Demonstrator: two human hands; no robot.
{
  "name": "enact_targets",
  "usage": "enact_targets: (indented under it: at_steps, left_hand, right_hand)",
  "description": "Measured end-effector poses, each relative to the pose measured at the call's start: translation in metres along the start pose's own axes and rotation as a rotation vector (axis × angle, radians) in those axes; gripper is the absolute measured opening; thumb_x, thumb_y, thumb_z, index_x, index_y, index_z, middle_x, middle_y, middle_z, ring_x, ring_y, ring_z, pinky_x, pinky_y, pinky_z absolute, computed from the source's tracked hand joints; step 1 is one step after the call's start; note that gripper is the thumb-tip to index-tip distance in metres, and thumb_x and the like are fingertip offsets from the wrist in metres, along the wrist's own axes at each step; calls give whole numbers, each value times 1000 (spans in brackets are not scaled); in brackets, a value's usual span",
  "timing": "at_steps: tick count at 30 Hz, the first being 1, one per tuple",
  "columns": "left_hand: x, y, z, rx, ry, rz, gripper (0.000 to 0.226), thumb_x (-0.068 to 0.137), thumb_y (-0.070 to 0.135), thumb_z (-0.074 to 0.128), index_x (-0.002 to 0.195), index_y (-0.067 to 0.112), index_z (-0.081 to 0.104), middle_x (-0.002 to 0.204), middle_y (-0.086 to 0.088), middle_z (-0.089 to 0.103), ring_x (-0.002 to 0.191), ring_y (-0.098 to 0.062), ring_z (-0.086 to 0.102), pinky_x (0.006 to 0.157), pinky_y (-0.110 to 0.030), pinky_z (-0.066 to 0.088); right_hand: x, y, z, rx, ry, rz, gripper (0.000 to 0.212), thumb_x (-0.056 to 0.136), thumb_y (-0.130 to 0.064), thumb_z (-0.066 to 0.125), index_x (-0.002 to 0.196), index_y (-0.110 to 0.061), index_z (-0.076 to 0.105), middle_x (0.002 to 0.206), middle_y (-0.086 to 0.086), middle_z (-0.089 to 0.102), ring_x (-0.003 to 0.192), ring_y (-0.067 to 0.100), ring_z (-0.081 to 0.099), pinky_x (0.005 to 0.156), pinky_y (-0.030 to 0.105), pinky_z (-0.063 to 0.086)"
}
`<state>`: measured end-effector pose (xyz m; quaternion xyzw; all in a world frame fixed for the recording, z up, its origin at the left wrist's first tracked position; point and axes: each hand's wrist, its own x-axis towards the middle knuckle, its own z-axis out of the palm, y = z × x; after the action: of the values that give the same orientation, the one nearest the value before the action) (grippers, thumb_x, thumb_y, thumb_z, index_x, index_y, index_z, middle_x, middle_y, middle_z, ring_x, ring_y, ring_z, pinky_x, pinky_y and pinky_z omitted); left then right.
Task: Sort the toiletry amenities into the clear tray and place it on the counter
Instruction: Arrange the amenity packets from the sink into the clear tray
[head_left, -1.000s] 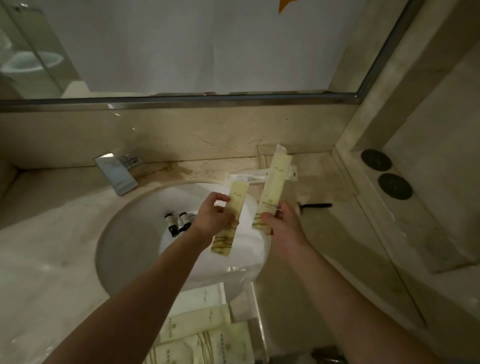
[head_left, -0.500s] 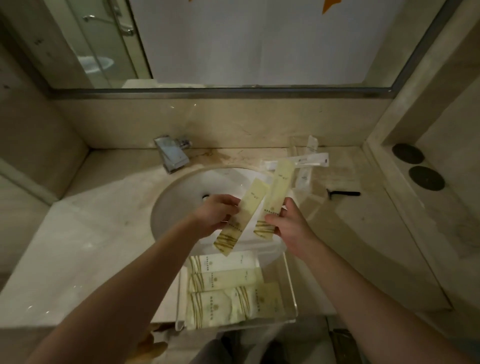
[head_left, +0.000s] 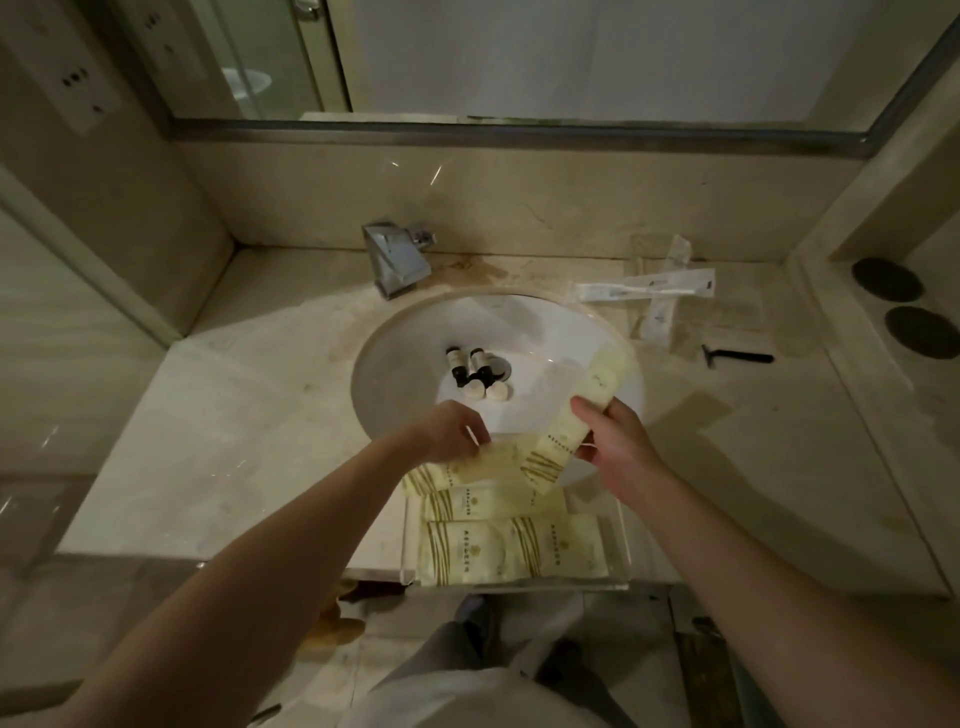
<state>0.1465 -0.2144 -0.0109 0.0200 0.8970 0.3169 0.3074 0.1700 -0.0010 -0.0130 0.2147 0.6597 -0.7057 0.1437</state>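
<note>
Head view: left hand (head_left: 451, 432) pinches a pale sachet (head_left: 498, 457) at the clear tray (head_left: 621, 525)'s far edge, on the counter (head_left: 249, 415) lip. Right hand (head_left: 613, 441) grips a long packet (head_left: 587, 410) mid-length, tilted over the sink (head_left: 571, 332). Judgement: light, floppy, slick film; pinch near ends. Small bottles (head_left: 470, 371) sit in the basin.
</note>
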Motion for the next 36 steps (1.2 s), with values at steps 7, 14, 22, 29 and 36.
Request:
enact_targets:
  at_steps: [7, 14, 22, 29, 36]
  left_hand:
    - [4, 5, 22, 267, 37, 162, 24, 86, 10, 57, 102, 20, 72, 106, -2, 71, 99, -20, 62, 89, -32, 51]
    - [7, 2, 36, 612, 207, 428, 16, 90, 21, 55, 102, 15, 64, 101, -3, 61, 95, -21, 58, 75, -31, 48]
    - [11, -4, 16, 389, 345, 324, 16, 92, 20, 51, 103, 18, 62, 105, -3, 58, 92, -21, 58, 74, -29, 47]
    - [5, -14, 3, 454, 168, 170, 42, 75, 41, 74, 105, 20, 53, 107, 1, 50, 91, -16, 52, 74, -26, 44]
    - [-5, -35, 7, 497, 128, 145, 61, 61, 49, 81, 104, 22, 48, 103, 4, 45, 93, -15, 48, 75, -27, 47]
  right_hand:
    - [-6, 6, -15, -94, 73, -35, 7, 94, -16, 53, 91, -15, 59, 84, 7, 64, 72, 20, 59, 56, 29, 43]
    - [-3, 11, -23, -80, 74, 20, 8, 91, -5, 54, 92, -2, 62, 77, 14, 62, 60, 20, 56, 50, 28, 44]
    - [-10, 16, -10, 124, -144, 305, 15, 94, -6, 54, 105, 2, 57, 95, 24, 68, 84, 34, 69, 75, 37, 59]
    - [-11, 27, 2, -20, -338, 408, 20, 89, -3, 61, 109, -1, 60, 98, 22, 72, 84, 31, 71, 69, 32, 61]
    - [0, 23, -2, -580, -228, 333, 31, 94, -38, 51, 90, -9, 62, 74, 9, 65, 50, 16, 53, 48, 24, 40]
